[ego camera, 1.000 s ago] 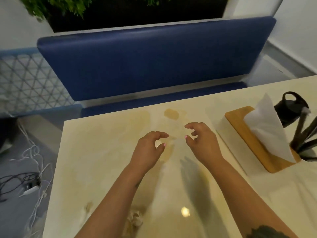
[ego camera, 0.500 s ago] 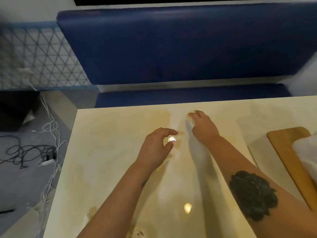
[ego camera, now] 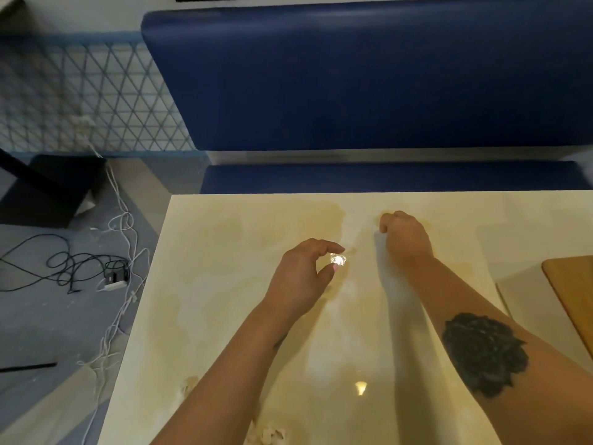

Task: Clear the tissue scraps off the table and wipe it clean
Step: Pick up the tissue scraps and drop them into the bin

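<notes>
The cream table (ego camera: 224,284) carries pale brown stains. Above its middle, my left hand (ego camera: 301,274) pinches a small bright white tissue scrap (ego camera: 338,260) between thumb and forefinger. Farther back, my right hand (ego camera: 405,236) rests knuckles-up on a brown stain near the far edge. Its fingers are curled into a fist, and anything inside it is hidden. More crumpled tissue scraps (ego camera: 266,434) lie at the near edge beside my left forearm. Another small scrap (ego camera: 189,384) sits near the left edge.
A wooden tray (ego camera: 571,297) pokes in at the right edge. A blue bench (ego camera: 369,78) stands behind the table. Tangled cables and a plug (ego camera: 109,277) lie on the floor to the left.
My view has shifted left and down, so the tissue box and cup have left the frame. My right hand reached to the far stain and closed. My left hand pinched shut on the scrap.
</notes>
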A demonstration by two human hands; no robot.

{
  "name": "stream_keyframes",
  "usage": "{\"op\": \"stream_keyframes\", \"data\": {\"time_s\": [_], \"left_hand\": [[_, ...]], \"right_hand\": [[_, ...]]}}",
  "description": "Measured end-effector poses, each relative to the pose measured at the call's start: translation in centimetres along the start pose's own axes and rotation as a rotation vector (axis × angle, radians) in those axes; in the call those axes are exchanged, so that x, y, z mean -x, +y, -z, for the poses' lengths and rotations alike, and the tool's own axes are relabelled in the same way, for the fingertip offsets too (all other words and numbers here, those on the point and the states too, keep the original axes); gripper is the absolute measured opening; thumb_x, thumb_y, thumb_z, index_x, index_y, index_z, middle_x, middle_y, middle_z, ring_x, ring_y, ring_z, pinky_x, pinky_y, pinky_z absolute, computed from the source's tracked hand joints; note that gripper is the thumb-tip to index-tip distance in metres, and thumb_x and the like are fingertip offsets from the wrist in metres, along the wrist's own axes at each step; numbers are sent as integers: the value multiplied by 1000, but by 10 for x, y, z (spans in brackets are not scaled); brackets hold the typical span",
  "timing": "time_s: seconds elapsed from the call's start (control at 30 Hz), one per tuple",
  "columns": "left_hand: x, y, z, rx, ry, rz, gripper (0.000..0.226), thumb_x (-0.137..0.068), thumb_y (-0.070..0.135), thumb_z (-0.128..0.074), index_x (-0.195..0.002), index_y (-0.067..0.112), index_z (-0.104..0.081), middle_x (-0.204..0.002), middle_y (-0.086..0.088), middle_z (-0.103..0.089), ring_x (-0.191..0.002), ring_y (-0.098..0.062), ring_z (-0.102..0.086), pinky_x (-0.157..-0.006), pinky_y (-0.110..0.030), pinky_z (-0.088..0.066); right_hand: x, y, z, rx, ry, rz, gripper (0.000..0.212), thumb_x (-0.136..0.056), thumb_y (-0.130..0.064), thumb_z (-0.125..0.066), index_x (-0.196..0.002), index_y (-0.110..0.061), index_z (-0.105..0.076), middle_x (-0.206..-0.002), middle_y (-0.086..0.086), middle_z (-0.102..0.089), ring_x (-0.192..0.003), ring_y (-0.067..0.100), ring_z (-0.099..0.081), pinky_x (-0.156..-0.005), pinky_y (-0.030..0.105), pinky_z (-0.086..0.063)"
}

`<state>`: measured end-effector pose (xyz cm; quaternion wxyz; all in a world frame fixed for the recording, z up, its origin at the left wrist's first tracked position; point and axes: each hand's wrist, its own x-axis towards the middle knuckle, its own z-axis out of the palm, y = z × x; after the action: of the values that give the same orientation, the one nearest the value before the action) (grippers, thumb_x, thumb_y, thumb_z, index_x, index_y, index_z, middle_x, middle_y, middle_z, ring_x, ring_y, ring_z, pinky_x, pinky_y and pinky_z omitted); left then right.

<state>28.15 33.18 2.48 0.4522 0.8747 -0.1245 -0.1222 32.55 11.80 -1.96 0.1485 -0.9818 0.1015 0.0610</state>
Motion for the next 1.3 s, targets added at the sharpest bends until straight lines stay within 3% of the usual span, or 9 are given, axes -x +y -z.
{"op": "stream_keyframes", "data": {"time_s": [0.07, 0.2, 0.3, 0.53, 0.8, 0.9, 1.03, 1.17, 1.3], "left_hand": [[4, -2, 1, -3, 4, 2, 23, -88, 16, -63, -108, 28, -66, -104, 18, -58, -101, -2, -52, -88, -27, -48], [11, -6, 3, -6, 7, 12, 22, -88, 16, -63, -107, 28, -66, -104, 20, -57, -97, 2, -51, -87, -21, -46], [15, -9, 2, -8, 14, 13, 23, -88, 16, -63, -107, 28, -66, -107, 18, -59, -96, 7, -49, -87, -17, -45], [29, -8, 4, -7, 5, 9, 22, -88, 17, -63, -107, 29, -66, -110, 12, -62, -103, -6, -54, -88, -32, -48], [68, -20, 19, -53, -18, 10, 24, -88, 16, -63, -107, 29, -65, -111, 13, -60, -105, -5, -53, -90, -31, -48], [90, -28, 26, -54, -31, 17, 23, -88, 16, -63, -106, 30, -65, -112, 14, -60, -106, -4, -52, -91, -31, -48], [120, -42, 31, -63, -54, 32, 24, -87, 17, -63, -106, 31, -64, -112, 15, -59, -107, -3, -52, -91, -30, -48], [150, -53, 31, -129, -133, 42, 24, -85, 22, -65, -107, 33, -64, -115, 16, -58, -109, -3, -52, -91, -25, -46], [178, -58, 29, -253, -357, 30, 41, -74, 38, -74, -113, 37, -61, -120, 18, -50, -113, -3, -49, -93, -24, -42]], "right_hand": [[0, -2, 2, -67, 24, -29, 19, -80, 7, -48, -95, 2, -58, -95, 18, -54, -88, 35, -53, -74, 39, -46], [-3, 2, 2, -320, 70, -157, 21, -79, 8, -42, -91, -6, -53, -87, 7, -47, -81, 25, -44, -59, 23, -34], [-1, 6, 6, -388, 169, -162, 26, -78, 10, -44, -94, -7, -55, -87, 7, -52, -79, 24, -48, -64, 26, -38], [31, 3, 16, -467, 341, -127, 27, -78, 9, -52, -94, -11, -60, -83, 1, -57, -74, 17, -53, -70, 30, -47], [91, -27, 11, -560, 413, -62, 28, -76, 8, -55, -90, -16, -59, -83, 0, -57, -71, 11, -51, -66, 17, -45], [115, -42, 9, -603, 431, -36, 28, -75, 10, -52, -89, -13, -60, -82, -1, -56, -70, 9, -49, -62, 5, -37], [143, -61, 7, -656, 470, 8, 30, -74, 11, -50, -89, -12, -61, -83, -2, -56, -72, 12, -50, -65, 9, -40], [167, -77, 6, -707, 464, 5, 32, -73, 11, -48, -88, -15, -61, -84, -3, -56, -72, 6, -50, -68, 14, -43], [186, -85, 6, -721, 452, 15, 33, -74, 10, -48, -88, -16, -61, -84, -5, -56, -73, 4, -50, -69, 12, -42]]}}
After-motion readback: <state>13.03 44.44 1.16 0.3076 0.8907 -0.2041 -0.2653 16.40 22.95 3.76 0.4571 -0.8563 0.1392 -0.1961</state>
